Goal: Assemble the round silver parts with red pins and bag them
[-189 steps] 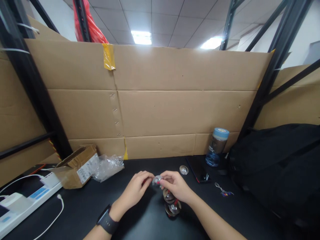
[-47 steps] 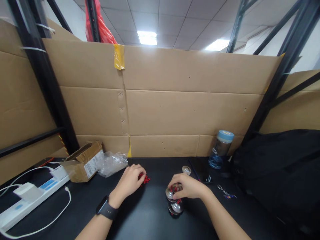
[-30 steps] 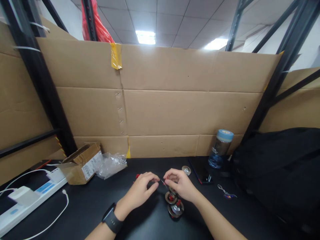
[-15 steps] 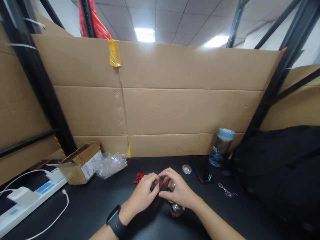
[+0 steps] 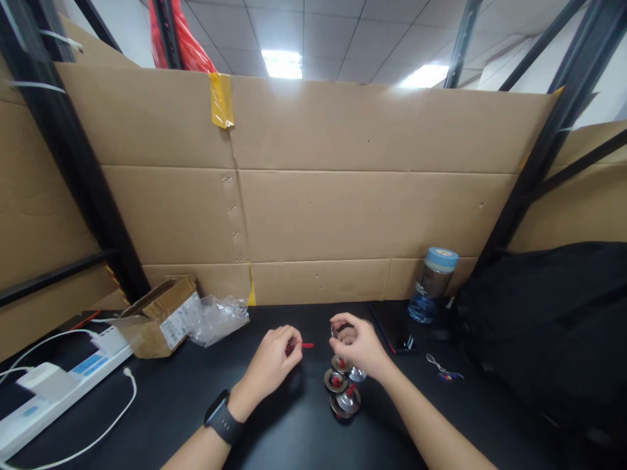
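Observation:
My left hand is closed in a pinch on a red cord loop, whose end sticks out to the right of the fingertips. Thumb and fingers of my right hand are curled together around a small, thin piece with a metallic glint, too hidden to name. Just below that hand, several finger cymbals, small domed metal discs with red loops at their centres, lie in a cluster on the black table. One silver cymbal is partly covered by my right hand.
At the left stand a white power strip with cables, an open cardboard box and a clear plastic bag. To the right are a phone, a water bottle, a small charm and a black backpack. Cardboard walls the back.
My hands have parted, the left moving left with the red cord and the right moving right. The cymbal cluster is now uncovered. The lone disc and the loose red cords no longer show.

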Demonstrator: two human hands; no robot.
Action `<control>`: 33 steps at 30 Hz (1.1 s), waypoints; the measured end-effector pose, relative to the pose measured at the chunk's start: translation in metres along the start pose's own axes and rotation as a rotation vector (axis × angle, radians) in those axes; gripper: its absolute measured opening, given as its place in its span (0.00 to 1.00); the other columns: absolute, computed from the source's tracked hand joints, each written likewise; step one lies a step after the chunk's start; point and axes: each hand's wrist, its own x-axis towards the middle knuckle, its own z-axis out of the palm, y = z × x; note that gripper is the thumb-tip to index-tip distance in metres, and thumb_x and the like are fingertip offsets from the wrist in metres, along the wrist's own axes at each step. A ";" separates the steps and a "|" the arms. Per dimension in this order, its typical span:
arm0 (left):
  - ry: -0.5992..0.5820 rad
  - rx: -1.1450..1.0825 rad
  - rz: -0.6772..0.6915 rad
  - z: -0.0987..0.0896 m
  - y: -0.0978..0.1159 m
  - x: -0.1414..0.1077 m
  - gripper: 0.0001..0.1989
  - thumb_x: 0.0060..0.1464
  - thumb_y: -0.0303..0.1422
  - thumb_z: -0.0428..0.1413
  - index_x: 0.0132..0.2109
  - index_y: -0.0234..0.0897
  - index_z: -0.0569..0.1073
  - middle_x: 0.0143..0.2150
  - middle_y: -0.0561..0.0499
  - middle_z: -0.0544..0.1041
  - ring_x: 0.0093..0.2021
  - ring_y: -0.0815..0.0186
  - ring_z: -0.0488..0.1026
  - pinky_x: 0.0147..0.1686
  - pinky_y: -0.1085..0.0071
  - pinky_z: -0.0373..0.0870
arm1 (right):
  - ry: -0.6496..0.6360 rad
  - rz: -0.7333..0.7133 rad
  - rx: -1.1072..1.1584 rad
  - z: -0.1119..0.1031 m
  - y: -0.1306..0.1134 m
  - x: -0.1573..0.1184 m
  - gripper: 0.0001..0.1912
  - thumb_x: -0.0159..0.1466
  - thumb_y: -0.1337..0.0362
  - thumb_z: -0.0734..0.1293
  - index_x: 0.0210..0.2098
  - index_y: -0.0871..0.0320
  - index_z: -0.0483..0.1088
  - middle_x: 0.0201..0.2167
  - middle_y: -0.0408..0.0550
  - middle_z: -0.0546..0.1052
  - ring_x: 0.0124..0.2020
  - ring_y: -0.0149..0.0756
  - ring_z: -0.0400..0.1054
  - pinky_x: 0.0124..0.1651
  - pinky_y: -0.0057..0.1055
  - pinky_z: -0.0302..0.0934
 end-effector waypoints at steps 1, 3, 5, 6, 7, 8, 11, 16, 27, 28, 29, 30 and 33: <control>-0.002 0.045 -0.017 -0.003 -0.006 0.001 0.05 0.61 0.30 0.53 0.36 0.40 0.72 0.35 0.53 0.76 0.37 0.62 0.71 0.41 0.66 0.60 | 0.030 0.051 -0.044 -0.008 0.007 0.005 0.18 0.54 0.63 0.72 0.45 0.58 0.73 0.38 0.47 0.76 0.28 0.33 0.74 0.31 0.29 0.68; -0.007 0.149 -0.045 -0.008 -0.019 0.003 0.06 0.60 0.30 0.54 0.35 0.41 0.73 0.34 0.52 0.76 0.38 0.61 0.71 0.41 0.66 0.60 | 0.092 0.034 -0.214 -0.025 0.020 0.012 0.19 0.53 0.63 0.73 0.45 0.58 0.75 0.40 0.49 0.78 0.30 0.34 0.75 0.36 0.30 0.69; -0.006 0.241 -0.069 -0.013 -0.030 0.004 0.06 0.59 0.30 0.54 0.34 0.41 0.75 0.35 0.51 0.77 0.39 0.60 0.71 0.41 0.65 0.59 | 0.133 0.014 -0.444 -0.042 0.030 0.016 0.18 0.54 0.65 0.72 0.45 0.57 0.76 0.41 0.50 0.79 0.38 0.39 0.76 0.44 0.33 0.68; -0.003 0.274 -0.079 -0.015 -0.034 0.004 0.06 0.59 0.30 0.54 0.34 0.40 0.75 0.36 0.51 0.77 0.40 0.60 0.71 0.42 0.65 0.60 | 0.139 0.032 -0.548 -0.049 0.034 0.017 0.16 0.54 0.66 0.72 0.44 0.56 0.77 0.41 0.51 0.79 0.41 0.42 0.76 0.46 0.33 0.67; -0.001 0.298 -0.091 -0.016 -0.038 0.003 0.06 0.59 0.30 0.54 0.34 0.40 0.75 0.37 0.50 0.77 0.41 0.59 0.71 0.42 0.65 0.60 | 0.141 0.064 -0.641 -0.054 0.037 0.017 0.15 0.55 0.66 0.71 0.43 0.55 0.78 0.42 0.51 0.80 0.43 0.43 0.75 0.46 0.33 0.66; -0.006 0.317 -0.102 -0.016 -0.040 0.003 0.06 0.58 0.30 0.54 0.34 0.40 0.76 0.38 0.49 0.77 0.42 0.59 0.71 0.43 0.65 0.60 | 0.136 0.103 -0.723 -0.058 0.039 0.017 0.14 0.56 0.66 0.71 0.43 0.54 0.78 0.42 0.51 0.80 0.45 0.44 0.75 0.46 0.34 0.65; -0.042 0.349 -0.120 -0.016 -0.043 0.001 0.06 0.58 0.29 0.54 0.34 0.40 0.76 0.39 0.48 0.77 0.44 0.58 0.71 0.44 0.64 0.61 | 0.081 0.199 -0.882 -0.063 0.046 0.016 0.12 0.59 0.64 0.71 0.43 0.53 0.79 0.42 0.52 0.79 0.47 0.47 0.73 0.43 0.34 0.63; -0.074 0.336 -0.095 -0.015 -0.039 0.000 0.06 0.57 0.27 0.54 0.38 0.41 0.76 0.41 0.47 0.77 0.45 0.57 0.70 0.45 0.63 0.61 | 0.003 0.242 -0.922 -0.063 0.053 0.015 0.13 0.60 0.62 0.72 0.45 0.54 0.77 0.45 0.53 0.78 0.48 0.47 0.71 0.45 0.34 0.61; -0.056 0.298 -0.089 -0.016 -0.036 0.001 0.07 0.57 0.27 0.54 0.39 0.41 0.75 0.40 0.48 0.76 0.45 0.57 0.70 0.45 0.64 0.60 | -0.054 -0.006 -0.794 -0.056 0.034 0.012 0.16 0.61 0.62 0.72 0.48 0.56 0.77 0.48 0.54 0.76 0.50 0.47 0.67 0.54 0.38 0.60; -0.056 0.287 -0.084 -0.016 -0.036 0.001 0.07 0.57 0.26 0.53 0.38 0.41 0.75 0.40 0.48 0.76 0.45 0.58 0.70 0.45 0.64 0.60 | -0.151 -0.068 -0.702 -0.054 0.030 0.010 0.17 0.60 0.61 0.73 0.49 0.55 0.77 0.48 0.52 0.76 0.51 0.46 0.67 0.55 0.38 0.60; -0.061 0.273 -0.074 -0.016 -0.035 0.001 0.07 0.57 0.26 0.53 0.39 0.41 0.75 0.40 0.48 0.76 0.44 0.58 0.70 0.45 0.64 0.60 | -0.268 -0.118 -0.608 -0.052 0.028 0.008 0.19 0.59 0.59 0.74 0.49 0.53 0.77 0.48 0.50 0.76 0.51 0.45 0.68 0.56 0.37 0.60; -0.069 0.257 -0.061 -0.016 -0.035 0.000 0.07 0.57 0.26 0.53 0.39 0.41 0.75 0.40 0.49 0.76 0.44 0.58 0.69 0.45 0.65 0.60 | -0.380 -0.151 -0.527 -0.049 0.026 0.007 0.21 0.57 0.57 0.76 0.49 0.52 0.77 0.48 0.49 0.76 0.51 0.44 0.68 0.57 0.37 0.60; -0.097 0.213 -0.022 -0.015 -0.032 0.000 0.08 0.57 0.26 0.53 0.39 0.42 0.75 0.42 0.50 0.76 0.45 0.58 0.69 0.45 0.64 0.60 | -0.534 -0.155 -0.418 -0.040 0.026 0.004 0.26 0.49 0.54 0.80 0.47 0.52 0.79 0.49 0.48 0.75 0.50 0.44 0.70 0.55 0.36 0.62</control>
